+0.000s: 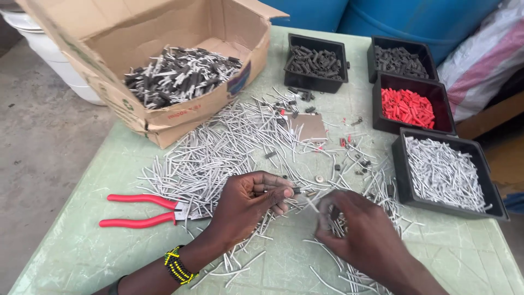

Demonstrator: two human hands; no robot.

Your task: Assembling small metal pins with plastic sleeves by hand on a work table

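Two hands, left hand (248, 199) fingers pinching a small black piece (295, 190), right hand (357, 232) fingers curled, grip unclear, four black trays (403, 175).

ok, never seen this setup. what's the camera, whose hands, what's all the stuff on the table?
One camera, worn on a person's head, looks down at their own bare hands over a pale green table. The left hand pinches a thin grey metal pin with a small dark sleeve; the right hand picks among loose grey pins. Red-handled pliers lie left. A brown cardboard box holds sleeved pins. Four black plastic trays hold dark sleeves, more dark sleeves, red sleeves and grey pins.
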